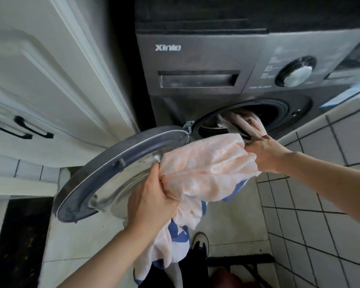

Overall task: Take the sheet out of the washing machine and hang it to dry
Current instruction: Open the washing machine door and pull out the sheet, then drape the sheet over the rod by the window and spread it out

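A pale pink sheet [208, 165] with blue patches runs from the drum opening of the dark grey washing machine [197, 59] down toward the floor. Part of it still lies inside the drum [245, 121]. My left hand [152, 202] grips a bunched fold of the sheet in front of the open round door [112, 173]. At the lower rim of the opening, my right hand [266, 152] holds the sheet, its fingers partly hidden under the cloth. The sheet's lower end hangs beside my leg.
White cabinet doors [50, 80] with black handles stand to the left. A white tiled wall [320, 204] closes in on the right. My shoe [200, 242] rests on the light floor tiles below, and a dark mat [21, 235] lies at the lower left.
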